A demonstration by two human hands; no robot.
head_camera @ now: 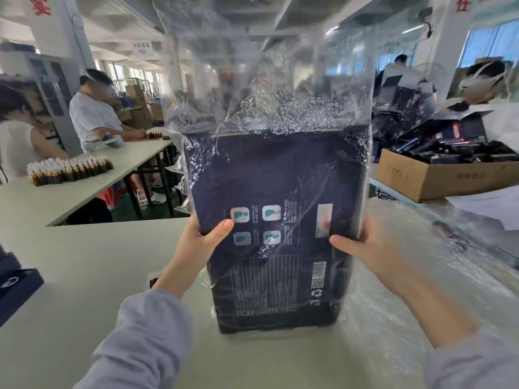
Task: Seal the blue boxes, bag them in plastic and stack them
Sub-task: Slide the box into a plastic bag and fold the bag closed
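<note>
— What's nearest?
— The left hand [202, 237] and right hand [362, 248] each grip a side of the blue box [275, 192], thumbs on its printed face. It stands upright inside a clear plastic bag [252, 80], whose top rises above it.
— And around it?
— A pale desk [84, 262] beneath. Farther right, a cardboard carton [438, 178] of dark packs. Far left, small bottles [70, 168] crowd a second desk [126, 164].

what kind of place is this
Probably a factory packing floor: rows of small brown bottles on a long worktable, a cardboard carton full of dark packs, and a blue box in a clear plastic bag.
</note>
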